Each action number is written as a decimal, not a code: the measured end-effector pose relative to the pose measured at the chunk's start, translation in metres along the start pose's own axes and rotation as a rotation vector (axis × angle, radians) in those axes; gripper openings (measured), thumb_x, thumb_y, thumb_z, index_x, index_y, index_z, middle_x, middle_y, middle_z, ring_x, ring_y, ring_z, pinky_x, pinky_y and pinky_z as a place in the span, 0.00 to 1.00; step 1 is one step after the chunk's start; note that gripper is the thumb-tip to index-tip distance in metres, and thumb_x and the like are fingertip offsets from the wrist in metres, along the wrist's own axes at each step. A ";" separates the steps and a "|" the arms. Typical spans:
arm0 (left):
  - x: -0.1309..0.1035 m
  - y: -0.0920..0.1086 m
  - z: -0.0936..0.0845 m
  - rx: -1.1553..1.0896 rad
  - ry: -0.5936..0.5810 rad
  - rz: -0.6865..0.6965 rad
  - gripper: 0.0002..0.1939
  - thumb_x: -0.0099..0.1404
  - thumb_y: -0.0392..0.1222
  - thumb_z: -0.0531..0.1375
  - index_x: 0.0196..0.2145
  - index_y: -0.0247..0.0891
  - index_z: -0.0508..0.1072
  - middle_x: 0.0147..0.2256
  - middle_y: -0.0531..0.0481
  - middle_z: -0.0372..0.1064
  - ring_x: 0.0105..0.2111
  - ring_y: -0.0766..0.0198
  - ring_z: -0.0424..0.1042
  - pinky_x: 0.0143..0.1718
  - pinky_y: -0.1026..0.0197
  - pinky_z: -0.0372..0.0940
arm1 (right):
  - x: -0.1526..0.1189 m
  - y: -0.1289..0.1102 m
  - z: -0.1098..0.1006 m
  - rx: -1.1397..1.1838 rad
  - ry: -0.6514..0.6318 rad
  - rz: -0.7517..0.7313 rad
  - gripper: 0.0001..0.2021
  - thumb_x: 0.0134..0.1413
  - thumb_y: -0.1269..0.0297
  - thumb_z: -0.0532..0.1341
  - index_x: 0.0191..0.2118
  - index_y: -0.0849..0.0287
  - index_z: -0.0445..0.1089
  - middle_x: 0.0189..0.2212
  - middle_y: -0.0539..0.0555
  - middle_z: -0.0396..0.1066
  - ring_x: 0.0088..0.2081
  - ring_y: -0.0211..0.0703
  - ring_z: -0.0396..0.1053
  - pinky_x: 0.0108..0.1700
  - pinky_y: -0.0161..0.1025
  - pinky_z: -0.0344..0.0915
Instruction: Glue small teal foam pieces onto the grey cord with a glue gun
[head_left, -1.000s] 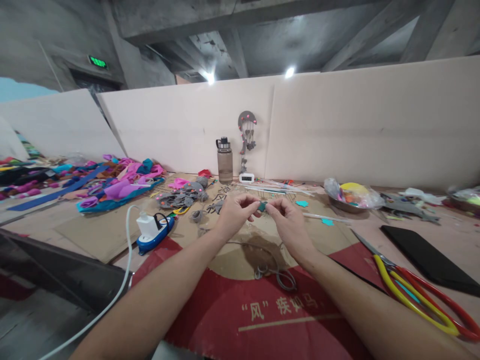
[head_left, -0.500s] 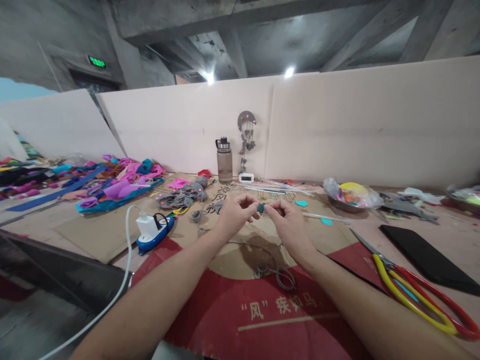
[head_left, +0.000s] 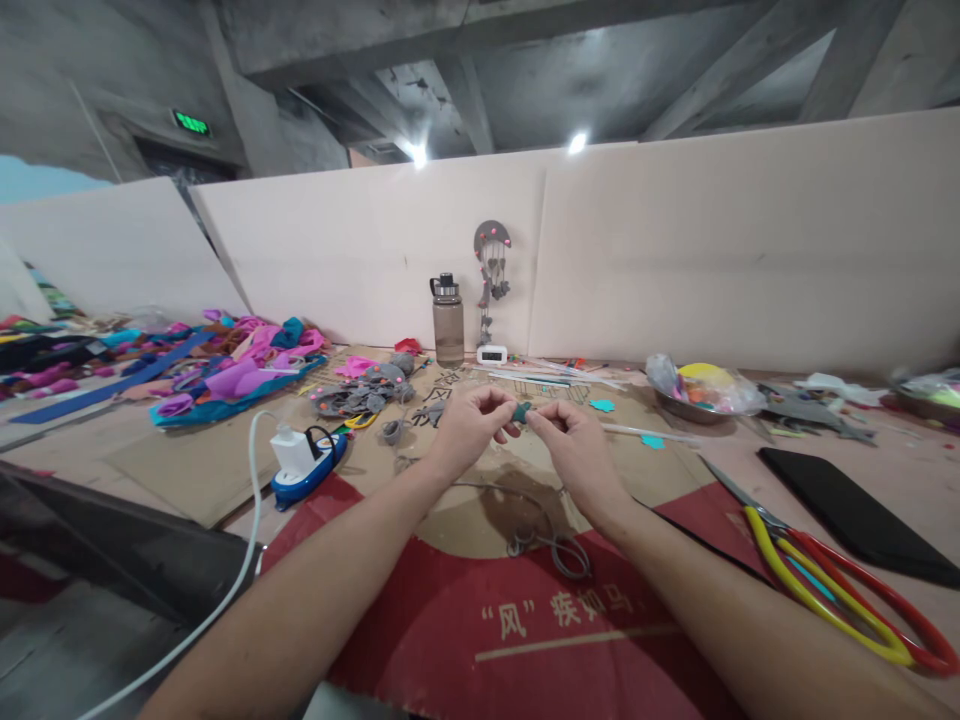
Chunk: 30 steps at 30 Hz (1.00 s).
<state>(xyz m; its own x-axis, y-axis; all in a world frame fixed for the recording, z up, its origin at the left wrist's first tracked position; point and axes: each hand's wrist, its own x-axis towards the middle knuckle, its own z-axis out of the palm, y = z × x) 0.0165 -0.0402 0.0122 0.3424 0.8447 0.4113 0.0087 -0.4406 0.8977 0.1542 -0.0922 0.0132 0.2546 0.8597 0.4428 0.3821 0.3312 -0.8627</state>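
A small dark green piece [head_left: 521, 412] is pinched between my two hands, above the cardboard sheet [head_left: 465, 520]. My left hand [head_left: 476, 425] grips its left side with thumb and forefinger. On its other side, the fingertips of my right hand [head_left: 570, 440] are closed on it. Below my hands, a loose grey cord [head_left: 566, 555] lies curled across the cardboard. Light teal cut pieces [head_left: 602, 405] rest just beyond my right hand.
Large scissors [head_left: 825, 580] and a black phone-like slab [head_left: 855, 510] lie at the right. A blue power strip [head_left: 311, 475], grey felt pieces [head_left: 360, 395] and a bottle [head_left: 448, 325] stand or lie left and behind. A bowl [head_left: 697, 408] sits back right.
Both hands keep their pinch at nearly the same place. The green piece shows slightly more between the fingertips.
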 end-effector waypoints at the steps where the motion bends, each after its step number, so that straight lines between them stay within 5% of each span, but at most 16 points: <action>1: 0.000 0.001 0.000 -0.003 -0.004 -0.005 0.12 0.58 0.47 0.60 0.29 0.33 0.70 0.22 0.50 0.70 0.21 0.69 0.70 0.21 0.68 0.64 | 0.000 0.000 0.000 0.002 0.002 0.007 0.11 0.45 0.57 0.60 0.21 0.58 0.64 0.18 0.47 0.59 0.23 0.36 0.53 0.26 0.36 0.51; 24: 0.001 -0.004 -0.001 -0.009 -0.065 -0.020 0.10 0.58 0.45 0.58 0.30 0.34 0.71 0.19 0.53 0.67 0.17 0.73 0.61 0.19 0.69 0.57 | 0.000 0.000 -0.001 0.024 0.013 0.045 0.13 0.44 0.56 0.61 0.19 0.58 0.62 0.17 0.46 0.58 0.22 0.36 0.52 0.26 0.36 0.50; 30: 0.002 -0.001 -0.002 -0.042 -0.102 -0.065 0.09 0.58 0.44 0.58 0.29 0.34 0.70 0.18 0.55 0.66 0.16 0.73 0.60 0.19 0.69 0.55 | 0.000 0.004 0.000 0.050 0.029 0.088 0.11 0.44 0.56 0.62 0.29 0.57 0.64 0.18 0.43 0.54 0.22 0.35 0.51 0.26 0.35 0.50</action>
<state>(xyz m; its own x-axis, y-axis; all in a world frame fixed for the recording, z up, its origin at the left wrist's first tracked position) 0.0150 -0.0379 0.0127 0.4365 0.8347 0.3359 -0.0052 -0.3710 0.9286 0.1560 -0.0904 0.0096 0.3107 0.8750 0.3712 0.3126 0.2748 -0.9093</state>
